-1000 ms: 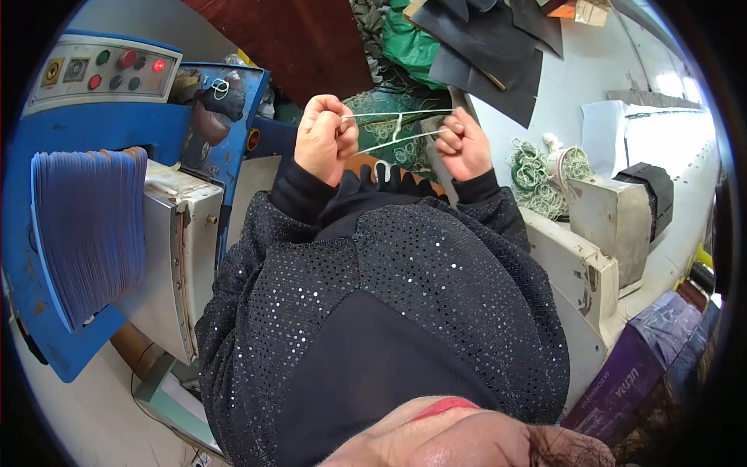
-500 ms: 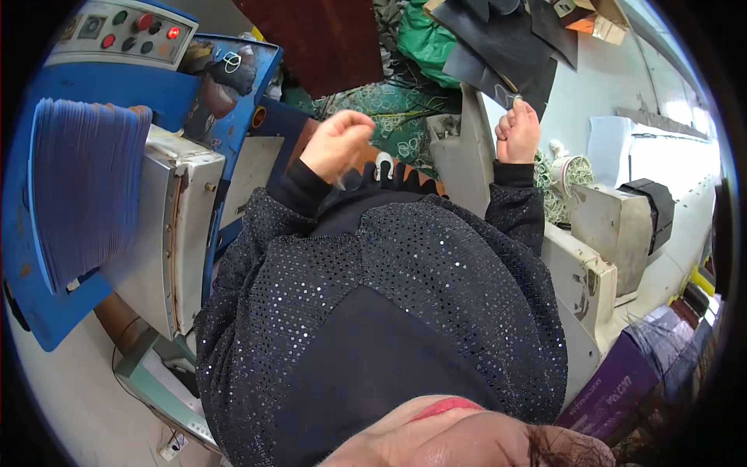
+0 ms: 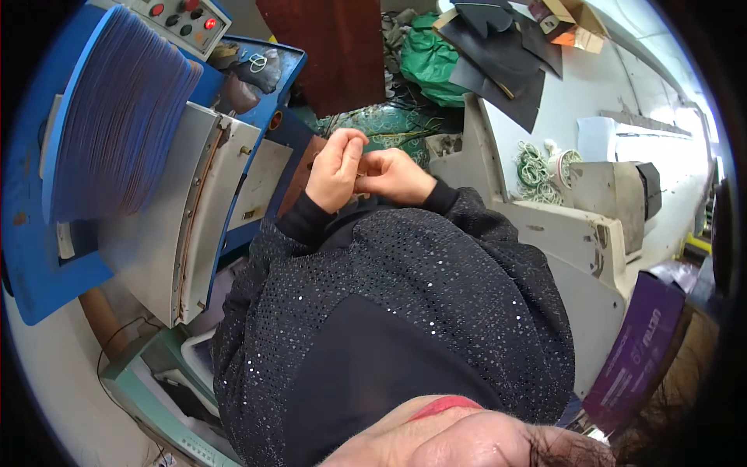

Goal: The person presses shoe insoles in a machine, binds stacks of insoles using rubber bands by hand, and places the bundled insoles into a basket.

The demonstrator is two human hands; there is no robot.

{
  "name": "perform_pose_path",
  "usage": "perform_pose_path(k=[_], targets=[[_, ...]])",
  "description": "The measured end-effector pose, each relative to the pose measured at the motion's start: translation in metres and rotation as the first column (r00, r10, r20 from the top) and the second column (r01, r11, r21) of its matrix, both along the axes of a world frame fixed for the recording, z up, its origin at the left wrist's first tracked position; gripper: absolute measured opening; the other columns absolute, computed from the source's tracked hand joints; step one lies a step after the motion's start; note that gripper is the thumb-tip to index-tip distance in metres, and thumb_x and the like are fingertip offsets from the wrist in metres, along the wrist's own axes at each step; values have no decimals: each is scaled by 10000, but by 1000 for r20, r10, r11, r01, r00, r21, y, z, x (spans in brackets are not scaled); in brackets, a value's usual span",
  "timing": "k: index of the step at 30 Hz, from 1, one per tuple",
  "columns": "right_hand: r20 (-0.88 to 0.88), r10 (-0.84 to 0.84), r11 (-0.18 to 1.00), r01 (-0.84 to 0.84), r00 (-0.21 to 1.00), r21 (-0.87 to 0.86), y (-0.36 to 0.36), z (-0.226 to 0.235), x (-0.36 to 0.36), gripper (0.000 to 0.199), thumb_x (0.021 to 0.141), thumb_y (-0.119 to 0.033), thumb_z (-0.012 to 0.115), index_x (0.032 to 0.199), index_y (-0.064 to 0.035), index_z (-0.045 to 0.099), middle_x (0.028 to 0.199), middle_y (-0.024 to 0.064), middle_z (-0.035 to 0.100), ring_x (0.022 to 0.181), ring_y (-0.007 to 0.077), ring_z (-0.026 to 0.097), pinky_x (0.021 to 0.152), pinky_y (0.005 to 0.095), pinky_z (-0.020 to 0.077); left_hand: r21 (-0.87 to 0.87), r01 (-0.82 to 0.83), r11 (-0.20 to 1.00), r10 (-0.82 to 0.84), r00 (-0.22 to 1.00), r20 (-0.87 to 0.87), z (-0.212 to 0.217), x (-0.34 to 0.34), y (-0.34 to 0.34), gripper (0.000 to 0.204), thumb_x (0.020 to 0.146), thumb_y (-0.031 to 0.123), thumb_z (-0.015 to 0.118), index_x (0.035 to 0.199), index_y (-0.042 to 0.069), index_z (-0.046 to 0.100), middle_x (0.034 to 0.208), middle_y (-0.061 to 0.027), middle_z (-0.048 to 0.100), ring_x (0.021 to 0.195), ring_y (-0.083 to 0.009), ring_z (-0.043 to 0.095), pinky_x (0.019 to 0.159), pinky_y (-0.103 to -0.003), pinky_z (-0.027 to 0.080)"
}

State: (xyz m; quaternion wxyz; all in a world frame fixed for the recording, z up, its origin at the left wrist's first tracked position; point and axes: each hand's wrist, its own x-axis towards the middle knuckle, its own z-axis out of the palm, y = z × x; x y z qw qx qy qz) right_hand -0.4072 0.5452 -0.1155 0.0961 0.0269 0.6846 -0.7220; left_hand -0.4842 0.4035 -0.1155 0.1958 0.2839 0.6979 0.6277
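My left hand (image 3: 336, 173) is closed in front of my body, its fingers curled and pressed together. Against it comes my right hand (image 3: 397, 177), closed in a pinch with its fingertips behind the left one. Whatever lies between the fingers is hidden or too small to name. Just beyond both hands, the floor (image 3: 389, 121) is green and strewn with pale thin loops. To the right on the white table, a tangle of pale loops (image 3: 534, 173) lies beside a round container (image 3: 564, 167) that holds more of them.
On the left stands a blue machine (image 3: 47, 268) with a tall stack of thin blue sheets (image 3: 124, 117) and a control panel (image 3: 183, 23). Black sheets (image 3: 498, 58) and an open cardboard box (image 3: 580, 27) lie far right. A purple box (image 3: 634, 350) is near right.
My right hand has come left and nearer from beside the black sheets, where a thin pale loop showed at its fingertips. It now meets my left hand. The view has shifted slightly.
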Motion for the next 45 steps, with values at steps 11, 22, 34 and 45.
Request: perform_pose_path(k=[11,22,34,45], targets=[[265,-962,38,995,62,-96,182,-116,121,305,868,-336,693,847,-46,605,642,45,544,490,161,482,456,328,390,-131,2,991,-4,1000,-21,-23,12,-72,348,943,163,600,1240,2,517,1069,-72,499,927,-145,550,823,-275,474],[66,-178,901,190,982,-389,-6,-62,32,178,955,-202,567,1032,-57,637,675,-39,498,555,45,424,525,209,341,-83,113,990,-135,927,-349,-2,31,-88,560,853,81,621,1368,-18,425,1381,-240,441,1310,-355,415,1077,-365,334],[-48,411,911,-409,910,53,-83,139,-20,180,969,-187,516,873,-50,581,645,4,571,521,73,475,501,215,378,509,188,840,-283,952,115,128,21,-172,104,877,39,461,797,22,526,834,-92,593,877,-229,563,868,-399,445],[-90,787,287,-232,611,929,-52,241,-143,369,659,-322,843,898,-86,689,737,68,637,708,221,649,621,306,510,-26,-169,985,69,534,-843,312,-33,-184,101,902,68,571,818,48,519,696,23,460,616,-77,437,590,-237,387]])
